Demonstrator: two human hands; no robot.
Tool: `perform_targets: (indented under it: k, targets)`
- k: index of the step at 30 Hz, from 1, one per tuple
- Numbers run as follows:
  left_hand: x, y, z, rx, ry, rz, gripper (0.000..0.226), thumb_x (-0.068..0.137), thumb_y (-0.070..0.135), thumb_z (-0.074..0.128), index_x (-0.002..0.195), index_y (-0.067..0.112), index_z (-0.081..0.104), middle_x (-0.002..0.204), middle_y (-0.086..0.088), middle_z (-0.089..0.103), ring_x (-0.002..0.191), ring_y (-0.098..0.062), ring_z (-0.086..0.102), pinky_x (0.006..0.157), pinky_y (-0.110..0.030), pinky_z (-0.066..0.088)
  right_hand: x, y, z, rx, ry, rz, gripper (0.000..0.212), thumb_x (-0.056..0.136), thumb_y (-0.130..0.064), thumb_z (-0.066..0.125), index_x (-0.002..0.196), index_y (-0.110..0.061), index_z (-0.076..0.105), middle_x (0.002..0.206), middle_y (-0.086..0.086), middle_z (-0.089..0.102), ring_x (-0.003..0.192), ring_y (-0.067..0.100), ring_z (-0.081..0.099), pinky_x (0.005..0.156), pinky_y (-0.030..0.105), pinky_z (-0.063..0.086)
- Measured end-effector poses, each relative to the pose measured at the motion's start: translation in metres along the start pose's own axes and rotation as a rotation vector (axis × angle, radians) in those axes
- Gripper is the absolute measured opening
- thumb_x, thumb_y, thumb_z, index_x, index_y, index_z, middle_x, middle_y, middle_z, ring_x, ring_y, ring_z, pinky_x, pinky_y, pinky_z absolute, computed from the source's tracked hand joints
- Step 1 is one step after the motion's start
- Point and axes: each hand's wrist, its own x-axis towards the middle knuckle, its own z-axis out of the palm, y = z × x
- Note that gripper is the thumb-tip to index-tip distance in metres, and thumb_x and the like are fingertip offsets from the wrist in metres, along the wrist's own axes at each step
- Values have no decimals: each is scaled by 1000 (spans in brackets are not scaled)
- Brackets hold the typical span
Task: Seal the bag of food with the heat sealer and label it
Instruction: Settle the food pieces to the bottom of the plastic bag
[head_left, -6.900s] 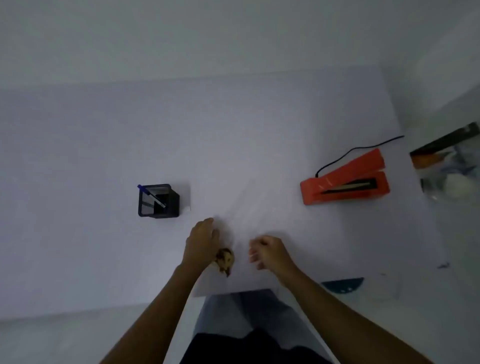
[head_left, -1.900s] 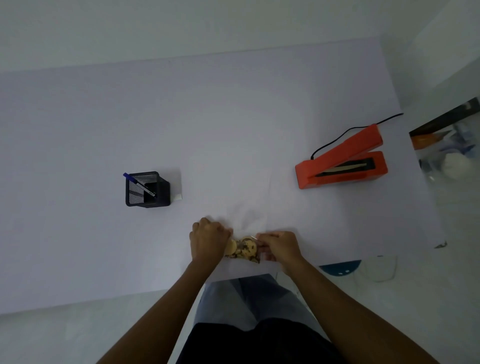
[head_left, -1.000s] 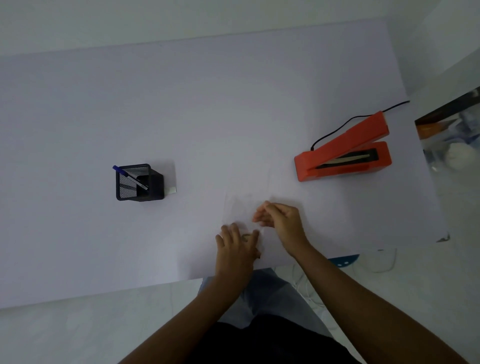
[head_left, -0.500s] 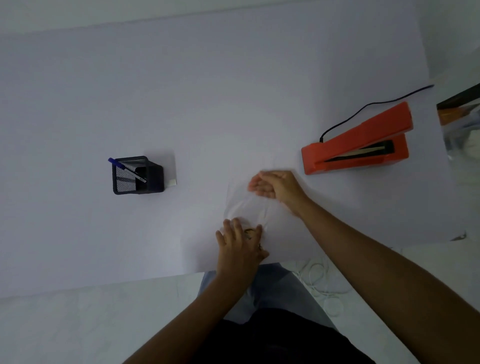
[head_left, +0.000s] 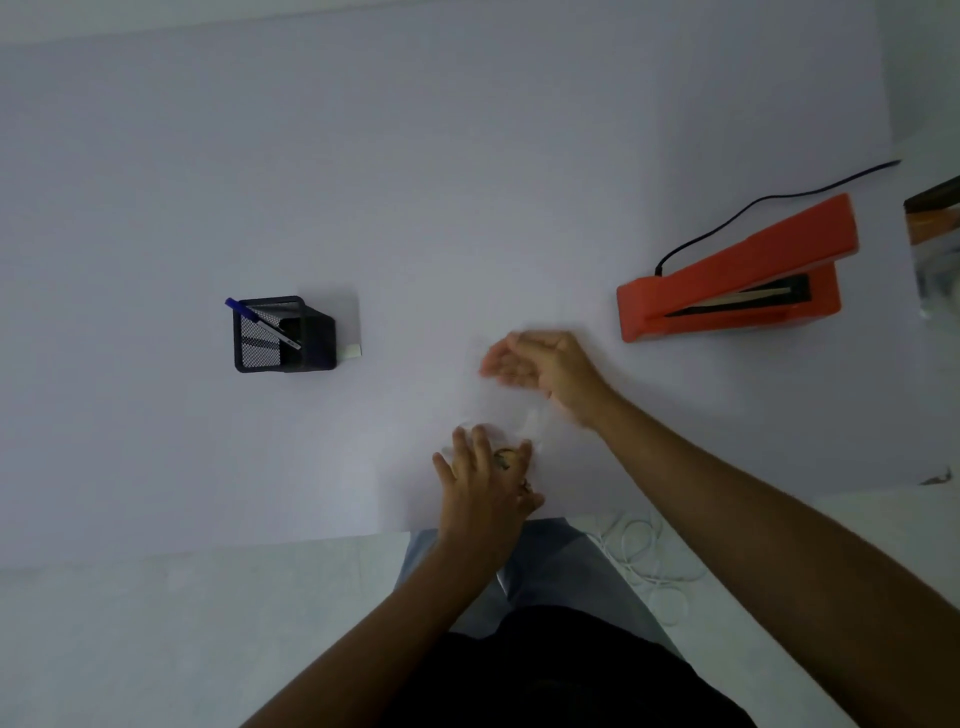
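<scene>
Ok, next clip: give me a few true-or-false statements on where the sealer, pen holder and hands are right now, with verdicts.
1. The orange heat sealer stands with its lid raised. True.
2. The clear plastic bag of food lies between the sealer's bars. False: it lies on the white table, well short of the sealer.
3. The left hand rests flat on the food end of the bag. True.
4. The blue pen is held in the right hand. False: it stands in the black mesh pen holder; the right hand is at the bag's far end.
5. A black cord runs from the sealer towards the table's far right edge. True.
</scene>
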Motion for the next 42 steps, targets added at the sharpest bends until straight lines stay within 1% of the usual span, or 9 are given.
perform_targets:
  k: [3, 6, 11, 16, 26, 33, 35, 39, 42]
  targets:
    - [1, 1, 2, -21, -9, -16, 73, 87, 69, 46, 149, 33, 32, 154, -28, 29, 141, -52, 25, 107, -68, 26, -22, 33, 16, -61, -137, 79, 36, 106, -19, 43, 115, 6, 66, 109, 21, 74, 104, 33, 72, 97, 44, 56]
    - [2, 0, -1, -15, -38, -24, 76, 88, 72, 39, 152, 33, 24, 158, -26, 20, 144, -50, 18, 111, -67, 20, -20, 39, 13, -10, -125, 116, 37, 107, -21, 41, 116, 6, 66, 110, 21, 74, 105, 34, 72, 98, 46, 55]
    - [2, 3, -8, -14, -87, -10, 73, 91, 70, 34, 153, 35, 18, 160, -24, 11, 145, -49, 11, 113, -66, 15, -1, 30, 12, -116, -168, 150, 37, 106, -22, 44, 114, 7, 66, 107, 20, 75, 102, 33, 73, 97, 46, 55]
    - [5, 4, -11, -17, -102, -20, 70, 91, 70, 35, 150, 36, 21, 159, -22, 16, 144, -49, 14, 113, -66, 17, 24, 7, 16, -129, -69, 111, 38, 105, -22, 46, 112, 11, 64, 101, 23, 75, 94, 31, 75, 87, 37, 60]
    - [5, 4, -11, -9, -85, -10, 69, 89, 68, 40, 148, 34, 27, 156, -25, 21, 143, -50, 17, 110, -68, 21, 77, -42, -2, -52, 64, -48, 38, 106, -24, 44, 108, 9, 64, 104, 25, 74, 93, 32, 76, 89, 41, 60]
    - [4, 4, -11, -2, -107, -5, 70, 89, 70, 38, 148, 35, 25, 156, -24, 19, 143, -49, 16, 110, -67, 21, 81, -53, -12, 27, 161, -167, 37, 106, -23, 44, 112, 7, 64, 110, 24, 72, 99, 29, 74, 89, 34, 59]
    - [3, 3, -11, -10, -113, -6, 71, 89, 71, 38, 148, 35, 24, 157, -24, 18, 143, -49, 15, 111, -67, 20, 66, -45, -11, 16, 135, -129, 37, 106, -22, 44, 113, 8, 64, 110, 25, 72, 98, 30, 74, 89, 35, 59]
    - [6, 3, -14, -11, -116, -11, 71, 88, 72, 36, 148, 36, 24, 156, -24, 18, 143, -48, 15, 111, -67, 21, 20, -4, -11, -182, -18, -10, 33, 106, -17, 46, 107, 9, 65, 102, 25, 74, 86, 28, 76, 80, 35, 60]
    - [7, 3, -16, 13, -114, -12, 71, 87, 73, 34, 148, 37, 24, 156, -24, 19, 143, -48, 17, 110, -67, 21, -7, 24, -12, -289, -113, 41, 34, 106, -19, 44, 108, 7, 66, 99, 21, 75, 90, 30, 76, 87, 41, 60]
